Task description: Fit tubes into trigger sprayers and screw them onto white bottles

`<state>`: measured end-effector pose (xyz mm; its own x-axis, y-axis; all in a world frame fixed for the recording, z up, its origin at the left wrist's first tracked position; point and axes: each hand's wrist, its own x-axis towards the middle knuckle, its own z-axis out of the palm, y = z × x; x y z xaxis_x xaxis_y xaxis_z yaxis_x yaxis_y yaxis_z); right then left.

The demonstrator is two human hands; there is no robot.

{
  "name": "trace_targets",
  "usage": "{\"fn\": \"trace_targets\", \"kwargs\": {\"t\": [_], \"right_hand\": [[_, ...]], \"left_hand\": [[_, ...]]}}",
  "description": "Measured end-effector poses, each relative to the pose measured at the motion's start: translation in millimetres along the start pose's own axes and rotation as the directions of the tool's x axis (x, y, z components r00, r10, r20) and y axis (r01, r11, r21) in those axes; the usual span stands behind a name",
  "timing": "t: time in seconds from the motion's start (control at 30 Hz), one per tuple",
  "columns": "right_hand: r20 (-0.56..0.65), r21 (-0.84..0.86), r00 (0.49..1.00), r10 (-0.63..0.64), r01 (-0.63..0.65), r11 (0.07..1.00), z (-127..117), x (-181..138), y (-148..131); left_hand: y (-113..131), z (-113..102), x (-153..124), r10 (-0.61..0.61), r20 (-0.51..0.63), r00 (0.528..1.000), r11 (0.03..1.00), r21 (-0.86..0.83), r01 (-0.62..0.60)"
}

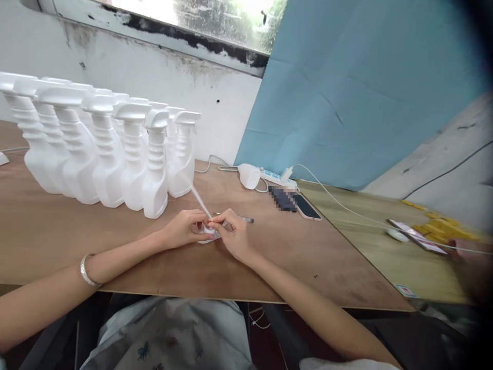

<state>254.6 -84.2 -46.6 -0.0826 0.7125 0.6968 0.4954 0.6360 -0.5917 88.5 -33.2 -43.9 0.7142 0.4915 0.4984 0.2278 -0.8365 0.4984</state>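
My left hand (187, 227) is closed around a small white plastic part (209, 238), probably a spray trigger head, mostly hidden by my fingers. From it a thin white tube (201, 201) slants up and to the left. My right hand (235, 239) pinches the lower end of this tube, its fingertips close to those of my left hand. Just behind my right fingers lies a slim tool (247, 219) with a grey end, partly covered. To the left stand several white spray bottles (156, 174) in close rows, trigger heads fitted.
Behind my hands are a white bottle-like piece (249, 176) and a power strip (274, 178) with a plugged-in charger. Two phones (307, 206) lie to the right. On the adjoining table are yellow items (442, 227), another phone (414, 235) and a blurred person's hand (468, 257).
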Motion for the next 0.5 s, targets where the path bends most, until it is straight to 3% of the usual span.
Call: {"fn": "trace_targets", "kwargs": {"t": [0.13, 0.2, 0.3, 0.37, 0.43, 0.5], "right_hand": [[0.125, -0.016, 0.992, -0.011, 0.013, 1.0, -16.9, 14.7, 6.4], [0.0, -0.077, 0.999, 0.05, -0.05, 0.996, -29.4, 31.4, 22.3], [-0.221, -0.361, 0.969, 0.113, -0.189, 0.913, -47.5, 61.7, 64.1], [-0.365, -0.511, 0.898, 0.244, -0.413, 0.754, -56.3, 78.6, 95.9], [-0.517, -0.516, 0.745, 0.421, -0.664, 0.541, -60.7, 89.7, 123.2], [-0.556, -0.495, 0.686, 0.469, -0.727, 0.477, -61.5, 95.7, 142.3]], "left_hand": [[3.0, -2.2, 0.6, 0.018, 0.039, 0.999, 1.0, -0.008, -0.018], [4.5, -3.0, 0.9, 0.019, 0.06, 0.998, 1.0, 0.001, -0.019], [5.9, -3.5, 1.4, 0.03, 0.066, 0.997, 1.0, -0.002, -0.03], [6.3, -3.6, 1.6, 0.044, 0.064, 0.997, 0.999, -0.015, -0.043], [6.1, -3.4, 1.6, 0.044, 0.063, 0.997, 0.999, -0.019, -0.043], [5.1, -2.8, 1.7, 0.025, 0.059, 0.998, 0.999, -0.022, -0.024]]}}
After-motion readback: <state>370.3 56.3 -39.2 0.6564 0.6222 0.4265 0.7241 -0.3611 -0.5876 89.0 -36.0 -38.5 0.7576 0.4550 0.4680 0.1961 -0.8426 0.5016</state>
